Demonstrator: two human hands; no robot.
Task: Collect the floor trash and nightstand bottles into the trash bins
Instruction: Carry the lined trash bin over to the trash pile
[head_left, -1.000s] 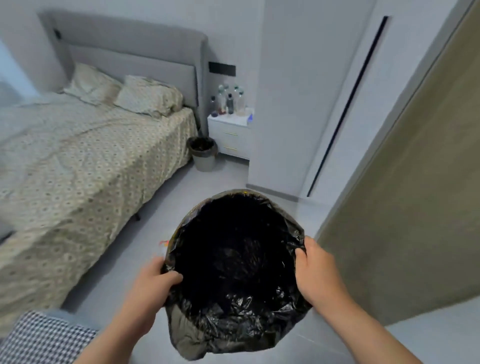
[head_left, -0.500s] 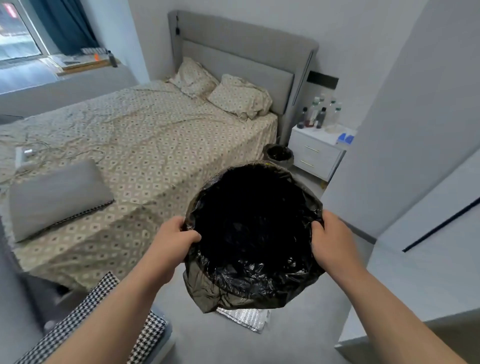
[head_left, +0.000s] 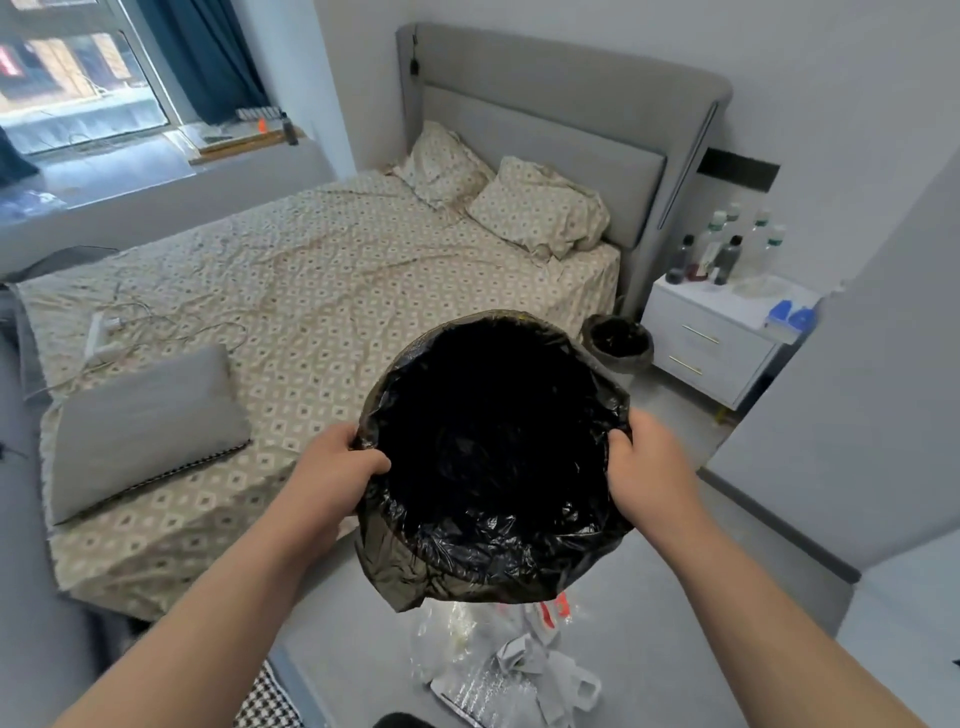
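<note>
Gripping opposite rims of round black-bag-lined trash bin (head_left: 467, 540) with left hand (head_left: 332, 470) and right hand (head_left: 649, 467); labels on plastic bottles (head_left: 728, 257) atop white nightstand (head_left: 701, 345) unreadably blurred.

soft bright daylight from the window (head_left: 78, 78), faint shadows, wide-angle bending at edges, slight blur toward the bottom

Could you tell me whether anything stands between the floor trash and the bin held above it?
Nothing visible does. The lined bin hangs open over the floor trash, hiding part of the pile. But the left hand and the right hand both grip its rim, so neither is free.
</note>
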